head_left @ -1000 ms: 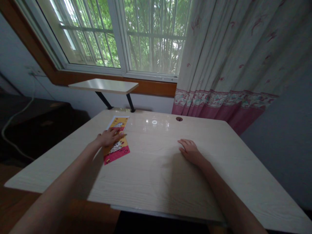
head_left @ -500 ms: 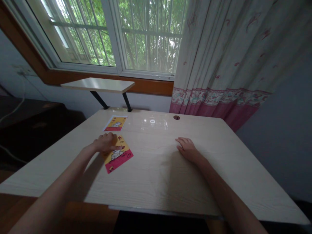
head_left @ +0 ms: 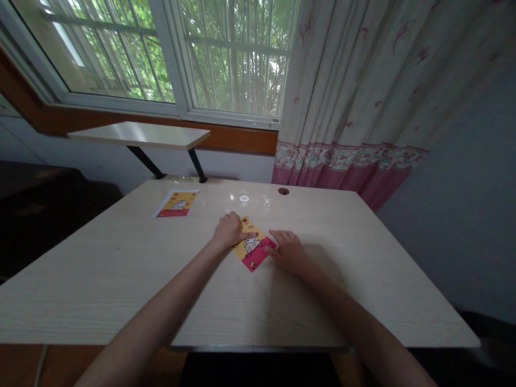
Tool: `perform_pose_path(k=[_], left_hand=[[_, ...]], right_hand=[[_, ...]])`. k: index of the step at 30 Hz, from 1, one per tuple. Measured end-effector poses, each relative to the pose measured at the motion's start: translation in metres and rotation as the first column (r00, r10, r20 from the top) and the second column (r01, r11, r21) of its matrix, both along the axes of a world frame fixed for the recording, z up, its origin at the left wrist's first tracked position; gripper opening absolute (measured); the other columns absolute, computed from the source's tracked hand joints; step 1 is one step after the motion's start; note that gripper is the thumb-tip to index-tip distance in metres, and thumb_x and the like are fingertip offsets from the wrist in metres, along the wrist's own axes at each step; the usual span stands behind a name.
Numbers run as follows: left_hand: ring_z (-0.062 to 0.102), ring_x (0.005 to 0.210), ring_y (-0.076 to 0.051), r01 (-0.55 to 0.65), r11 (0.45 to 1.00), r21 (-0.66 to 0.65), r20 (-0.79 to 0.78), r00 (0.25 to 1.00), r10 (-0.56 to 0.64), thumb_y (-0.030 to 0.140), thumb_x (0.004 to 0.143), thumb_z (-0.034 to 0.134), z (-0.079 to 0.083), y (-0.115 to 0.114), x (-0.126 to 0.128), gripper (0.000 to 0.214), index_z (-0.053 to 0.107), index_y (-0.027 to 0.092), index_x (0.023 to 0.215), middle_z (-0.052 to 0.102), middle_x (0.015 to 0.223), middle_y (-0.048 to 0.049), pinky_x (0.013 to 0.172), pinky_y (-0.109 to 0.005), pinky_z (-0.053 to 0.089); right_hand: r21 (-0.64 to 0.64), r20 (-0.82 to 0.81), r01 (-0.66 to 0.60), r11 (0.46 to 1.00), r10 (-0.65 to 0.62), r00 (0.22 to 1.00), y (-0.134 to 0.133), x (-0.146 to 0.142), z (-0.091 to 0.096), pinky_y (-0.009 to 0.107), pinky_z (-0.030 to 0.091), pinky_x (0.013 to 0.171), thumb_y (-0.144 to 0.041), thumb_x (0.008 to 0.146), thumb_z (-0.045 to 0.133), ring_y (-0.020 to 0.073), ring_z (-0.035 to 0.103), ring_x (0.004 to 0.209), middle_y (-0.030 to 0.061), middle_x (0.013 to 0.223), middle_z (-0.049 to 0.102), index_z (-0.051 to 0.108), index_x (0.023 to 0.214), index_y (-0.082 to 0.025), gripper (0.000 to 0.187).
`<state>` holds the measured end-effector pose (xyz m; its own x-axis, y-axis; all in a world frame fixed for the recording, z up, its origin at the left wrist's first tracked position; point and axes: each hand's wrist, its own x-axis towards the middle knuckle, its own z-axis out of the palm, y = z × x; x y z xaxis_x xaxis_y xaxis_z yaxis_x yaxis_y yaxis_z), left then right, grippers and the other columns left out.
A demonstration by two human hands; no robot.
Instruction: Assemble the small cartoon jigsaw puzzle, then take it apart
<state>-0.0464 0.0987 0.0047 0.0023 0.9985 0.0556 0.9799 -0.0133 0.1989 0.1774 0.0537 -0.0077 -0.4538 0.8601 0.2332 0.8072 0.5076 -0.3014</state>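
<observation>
A yellow and pink card with a cartoon animal (head_left: 253, 250) lies flat near the middle of the pale wooden desk (head_left: 121, 279). My left hand (head_left: 230, 230) rests on its left upper part, fingers curled down onto it. My right hand (head_left: 288, 251) lies beside its right edge, fingertips touching the pink end, fingers loosely spread. A second, similar card (head_left: 176, 203) lies alone at the desk's far left, away from both hands.
A round cable hole (head_left: 283, 191) sits near the desk's far edge. A small shelf on black brackets (head_left: 141, 134) hangs under the window. A patterned curtain with a pink hem (head_left: 350, 107) drapes at the right. Dark furniture (head_left: 40, 199) stands to the left.
My left hand slid one card from the pile at the far left across to the desk's middle, leaving the other card behind. My right hand shifted left to meet the card.
</observation>
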Motion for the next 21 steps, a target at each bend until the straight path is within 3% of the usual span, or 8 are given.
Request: perform_pose_path(k=[4,8,12,14,18,21], left_hand=[[0.055,0.098,-0.032,0.011,1.000,-0.003,0.205,0.979,-0.010,0.057,0.067,0.063,-0.002,0.002,0.016,0.056,0.053,0.014,0.101,0.058,0.103,-0.0177,0.080,-0.036,0.041],[0.057,0.088,-0.028,0.022,0.996,0.087,0.455,0.889,-0.059,0.044,0.078,0.054,-0.005,0.000,0.015,0.028,0.056,0.017,0.083,0.061,0.090,-0.0140,0.076,-0.034,0.040],[0.057,0.072,-0.022,0.029,0.993,0.116,0.588,0.803,-0.092,0.042,0.084,0.044,-0.006,-0.005,0.015,0.025,0.053,0.020,0.074,0.061,0.073,-0.0057,0.066,-0.030,0.041],[0.057,0.066,-0.019,0.050,0.993,0.103,0.708,0.697,-0.109,0.044,0.083,0.047,-0.007,-0.007,0.016,0.024,0.053,0.021,0.076,0.061,0.068,-0.0022,0.060,-0.027,0.041],[0.053,0.051,-0.014,0.113,0.993,0.025,0.945,0.321,-0.061,0.049,0.075,0.057,-0.011,-0.007,0.019,0.029,0.055,0.020,0.078,0.058,0.061,0.0014,0.047,-0.022,0.038],[0.054,0.050,-0.013,0.145,0.989,-0.004,0.980,0.198,-0.025,0.052,0.071,0.059,-0.010,-0.006,0.023,0.035,0.055,0.018,0.077,0.060,0.061,0.0004,0.048,-0.023,0.043]], right_hand=[[-0.037,0.042,0.059,0.998,-0.058,0.997,-0.007,-0.009,0.005,0.041,0.034,0.095,-0.052,0.083,0.047,0.0271,0.045,0.112,0.0128,0.125,0.053,0.045,0.130,-0.015,0.060],[-0.085,0.070,0.106,0.991,-0.100,0.993,-0.004,-0.008,0.008,0.042,0.037,0.089,-0.054,0.082,0.049,0.0285,0.047,0.106,0.0136,0.120,0.054,0.047,0.128,-0.017,0.059],[-0.107,0.087,0.120,0.987,-0.111,0.990,-0.003,-0.007,0.009,0.041,0.038,0.085,-0.053,0.081,0.052,0.0286,0.047,0.102,0.0143,0.116,0.053,0.049,0.124,-0.018,0.055],[-0.114,0.068,0.122,0.986,-0.114,0.991,-0.002,-0.006,0.009,0.041,0.038,0.085,-0.052,0.079,0.055,0.0280,0.047,0.102,0.0135,0.115,0.053,0.050,0.121,-0.020,0.053],[-0.139,-0.047,0.140,0.980,-0.148,0.988,0.003,-0.001,0.005,0.041,0.037,0.086,-0.045,0.069,0.067,0.0281,0.047,0.104,0.0110,0.115,0.055,0.051,0.114,-0.021,0.053],[-0.240,-0.263,0.087,0.967,-0.152,0.953,0.008,0.001,0.003,0.037,0.042,0.080,-0.033,0.064,0.071,0.0229,0.054,0.094,0.0065,0.103,0.060,0.049,0.108,-0.020,0.051]])
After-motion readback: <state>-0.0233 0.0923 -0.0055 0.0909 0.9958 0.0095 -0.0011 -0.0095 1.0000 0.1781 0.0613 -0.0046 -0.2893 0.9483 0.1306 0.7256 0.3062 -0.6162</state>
